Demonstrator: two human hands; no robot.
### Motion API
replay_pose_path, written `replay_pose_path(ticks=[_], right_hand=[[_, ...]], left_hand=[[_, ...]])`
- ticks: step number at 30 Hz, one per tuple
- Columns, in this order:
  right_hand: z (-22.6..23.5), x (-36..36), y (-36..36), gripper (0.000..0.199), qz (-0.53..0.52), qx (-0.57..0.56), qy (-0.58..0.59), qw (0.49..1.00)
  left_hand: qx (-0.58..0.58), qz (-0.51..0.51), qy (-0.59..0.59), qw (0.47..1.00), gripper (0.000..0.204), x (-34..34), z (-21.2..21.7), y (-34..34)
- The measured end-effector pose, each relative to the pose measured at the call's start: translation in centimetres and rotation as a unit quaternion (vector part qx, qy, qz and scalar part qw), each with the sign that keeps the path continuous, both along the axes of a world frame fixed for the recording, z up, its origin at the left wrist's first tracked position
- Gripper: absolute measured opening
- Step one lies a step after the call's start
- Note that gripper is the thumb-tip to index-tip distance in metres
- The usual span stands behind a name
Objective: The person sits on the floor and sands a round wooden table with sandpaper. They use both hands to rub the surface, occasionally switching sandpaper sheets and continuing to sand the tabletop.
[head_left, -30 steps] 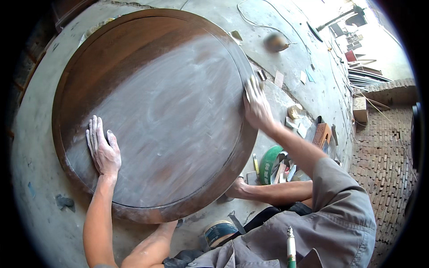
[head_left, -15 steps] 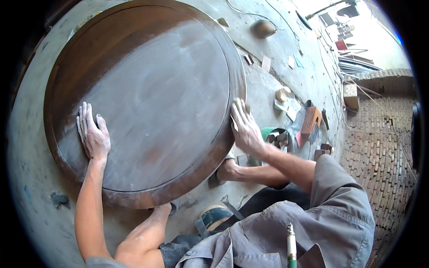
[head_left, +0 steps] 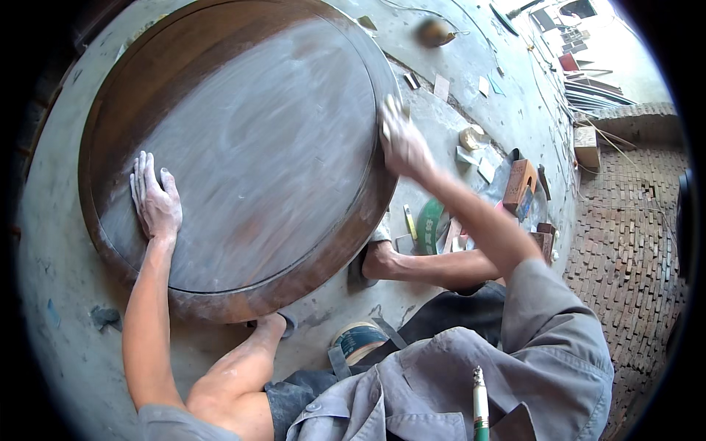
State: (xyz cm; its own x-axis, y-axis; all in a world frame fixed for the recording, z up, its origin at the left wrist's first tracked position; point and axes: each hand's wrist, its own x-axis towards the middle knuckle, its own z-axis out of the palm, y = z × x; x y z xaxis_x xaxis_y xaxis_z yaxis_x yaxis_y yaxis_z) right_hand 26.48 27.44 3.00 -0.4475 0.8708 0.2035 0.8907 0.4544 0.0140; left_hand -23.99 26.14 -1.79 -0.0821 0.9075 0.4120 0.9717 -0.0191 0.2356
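Observation:
A large round brown wooden tabletop with a raised rim lies flat on the concrete floor, its face dusty white. My left hand rests flat on its left part, palm down, holding nothing. My right hand is blurred at the right rim and presses a small pale piece of sandpaper against the edge. My bare legs are folded along the near side of the tabletop, one foot against the rim.
Right of the tabletop lie a green roll, a small wooden block, paper scraps and small tools. A roll of tape sits by my knee. Brick paving begins at the far right.
My right hand has moved up along the right rim, away from me, and is now blurred. My left hand stays flat on the same spot.

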Motion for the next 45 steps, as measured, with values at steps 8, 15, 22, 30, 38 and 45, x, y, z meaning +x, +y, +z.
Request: replay_pose_path(ticks=[8,15,22,30,38,45], right_hand=[[-0.7,-5.3,-17.1,0.065,0.028,-0.116,0.109,0.987],[-0.5,-1.1,-6.0,0.069,0.012,-0.006,0.050,0.999],[0.1,-7.0,-20.9,0.080,0.122,-0.193,0.114,0.967],[-0.9,-5.8,-18.9,0.067,-0.004,-0.101,0.102,0.990],[1.3,-3.6,-10.0,0.059,-0.034,-0.059,0.095,0.993],[-0.5,-2.1,-8.5,0.061,-0.029,-0.089,0.085,0.992]], left_hand=[[0.004,0.006,0.014,1.000,0.049,-0.8,0.0,-0.3],[0.012,-0.004,0.002,1.000,0.049,-0.6,-1.0,0.5],[0.014,0.004,0.015,1.000,0.049,-1.1,-1.1,0.4],[0.015,-0.003,0.005,1.000,0.048,-0.3,-1.3,0.4],[0.009,0.001,0.009,1.000,0.048,-1.1,-0.8,0.0],[0.011,0.007,0.016,1.000,0.048,-1.1,-0.3,-0.3]])
